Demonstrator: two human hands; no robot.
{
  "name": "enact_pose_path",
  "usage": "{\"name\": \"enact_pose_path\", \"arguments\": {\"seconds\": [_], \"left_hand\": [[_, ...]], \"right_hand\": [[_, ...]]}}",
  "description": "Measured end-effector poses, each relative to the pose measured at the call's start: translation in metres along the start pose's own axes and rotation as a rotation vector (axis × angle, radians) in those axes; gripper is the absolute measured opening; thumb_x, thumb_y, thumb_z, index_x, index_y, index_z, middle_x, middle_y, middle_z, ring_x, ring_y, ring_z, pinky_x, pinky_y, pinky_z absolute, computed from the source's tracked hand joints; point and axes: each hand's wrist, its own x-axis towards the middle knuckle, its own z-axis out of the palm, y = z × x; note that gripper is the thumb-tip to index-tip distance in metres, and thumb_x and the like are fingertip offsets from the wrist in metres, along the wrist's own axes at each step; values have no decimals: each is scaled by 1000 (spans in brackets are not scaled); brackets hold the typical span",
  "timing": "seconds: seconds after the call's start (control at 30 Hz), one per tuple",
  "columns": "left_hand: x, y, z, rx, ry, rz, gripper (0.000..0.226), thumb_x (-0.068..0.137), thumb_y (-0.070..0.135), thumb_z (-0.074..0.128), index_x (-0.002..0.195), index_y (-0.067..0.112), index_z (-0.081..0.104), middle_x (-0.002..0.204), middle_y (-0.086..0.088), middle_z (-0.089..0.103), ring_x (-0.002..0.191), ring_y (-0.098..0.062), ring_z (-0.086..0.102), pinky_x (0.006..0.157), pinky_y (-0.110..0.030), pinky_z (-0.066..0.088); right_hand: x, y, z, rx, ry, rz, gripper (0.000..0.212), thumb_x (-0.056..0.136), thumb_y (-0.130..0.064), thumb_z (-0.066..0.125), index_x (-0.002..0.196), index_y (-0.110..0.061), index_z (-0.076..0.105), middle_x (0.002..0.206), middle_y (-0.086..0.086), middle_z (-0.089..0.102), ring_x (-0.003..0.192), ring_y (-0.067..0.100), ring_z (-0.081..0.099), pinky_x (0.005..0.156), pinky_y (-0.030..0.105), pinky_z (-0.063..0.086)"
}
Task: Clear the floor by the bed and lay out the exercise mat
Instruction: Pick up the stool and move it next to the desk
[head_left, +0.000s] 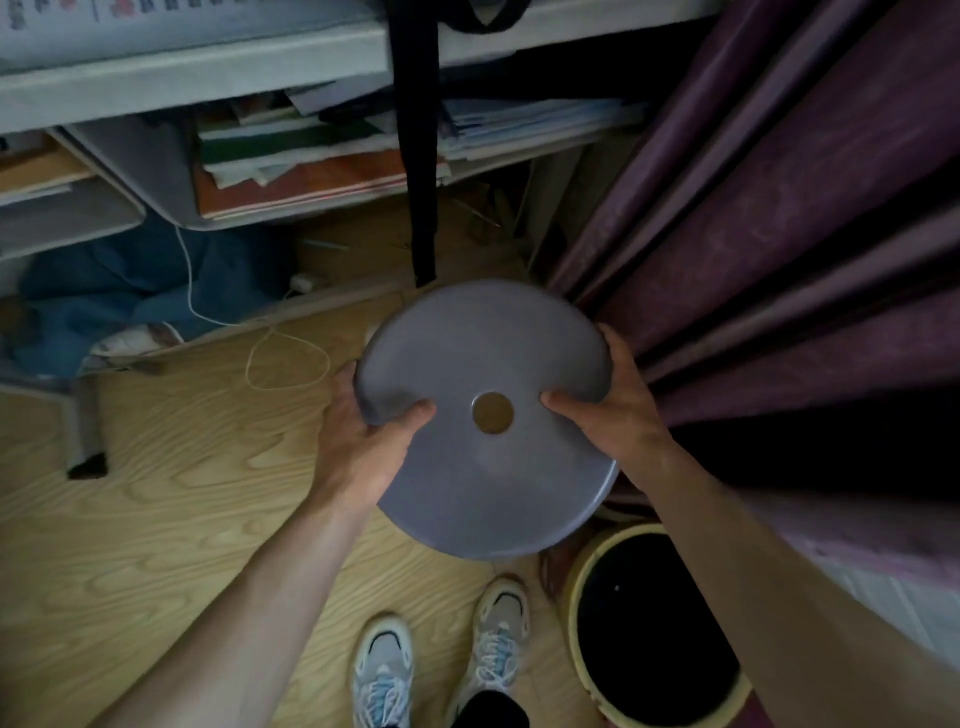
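While the head view looks straight down, a round grey disc (488, 467) with a centre hole sits mid-frame, held above the wooden floor (156, 493). Whether it is a stool seat or a weight plate I cannot tell. The left hand (371, 447) grips its left rim and the right hand (615, 410) its right rim, thumbs pressed on top. No exercise mat shows anywhere. To clear it well, I judge it should stay level and be carried wide of the purple curtain (779, 260) at right, the yellow-rimmed bin (574, 618) at lower right and the loose white cable (285, 358) left of centre. It should then be set down off the open floor.
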Motion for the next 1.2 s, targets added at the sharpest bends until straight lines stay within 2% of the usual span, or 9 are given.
{"name": "enact_pose_path", "arguments": {"seconds": [0.1, 0.27, 0.37, 0.53, 0.67, 0.7, 0.8, 0.97, 1.2], "left_hand": [[9, -1, 9, 25, -2, 18, 90, 57, 51, 83, 136, 47, 39, 130, 14, 59, 118, -14, 58, 102, -44, 48], [19, -1, 24, 71, -16, 53, 108, 60, 47, 83, 148, 49, 21, 147, 14, 37, 131, -14, 43, 109, -41, 40], [18, -4, 25, 128, -18, 50, 115, 56, 52, 78, 150, 51, 12, 157, 6, 26, 140, -22, 37, 112, -50, 38], [-2, 5, 15, 81, -23, 79, 97, 62, 66, 67, 147, 50, 24, 151, 12, 36, 139, -17, 38, 113, -44, 37], [-29, 39, 2, -105, -46, 122, 62, 95, 47, 58, 148, 41, 27, 127, 32, 45, 105, 25, 48, 79, -1, 39], [-38, 53, -3, -120, -53, 141, 59, 96, 45, 54, 148, 40, 27, 126, 35, 41, 103, 27, 46, 75, 2, 36], [-61, 92, -24, -119, -70, 239, 73, 89, 60, 47, 153, 37, 24, 150, 23, 31, 131, 9, 29, 95, -10, 27], [-115, 158, -68, -105, -102, 429, 74, 87, 68, 47, 151, 36, 30, 146, 29, 30, 138, 10, 28, 101, -9, 23], [-216, 254, -133, -63, -236, 630, 61, 93, 49, 45, 148, 22, 41, 148, 14, 45, 135, 8, 39, 100, -3, 33]], "right_hand": [[19, 2, -2, -27, -19, 13, 102, 70, -28, 90, 151, -40, 30, 147, -3, 49, 131, 21, 52, 108, 45, 48], [37, -4, -1, -87, -2, 5, 99, 80, -22, 83, 157, -34, 21, 148, -7, 47, 130, 14, 49, 107, 30, 43], [33, -7, 4, -208, 68, -18, 98, 80, -28, 82, 157, -32, 22, 153, 4, 40, 137, 25, 45, 112, 37, 41], [12, -20, 11, -320, 108, -61, 91, 79, -37, 78, 155, -33, 27, 155, 8, 35, 142, 33, 35, 116, 48, 36], [-13, -50, 10, -213, 139, -102, 81, 80, -39, 77, 150, -26, 38, 149, 10, 41, 138, 32, 42, 114, 48, 39], [-21, -60, 9, -192, 134, -115, 80, 82, -40, 76, 150, -24, 38, 150, 10, 41, 139, 31, 43, 115, 47, 38], [-51, -102, -2, -127, 127, -139, 85, 87, -42, 73, 156, -21, 28, 157, 7, 35, 145, 26, 36, 119, 44, 34], [-128, -177, -32, 1, 145, -187, 87, 91, -42, 70, 159, -21, 19, 163, -1, 27, 150, 14, 26, 118, 25, 24], [-261, -280, -87, 170, 116, -291, 66, 85, -58, 68, 142, -34, 47, 143, -5, 56, 137, 11, 49, 115, 38, 42]]}}
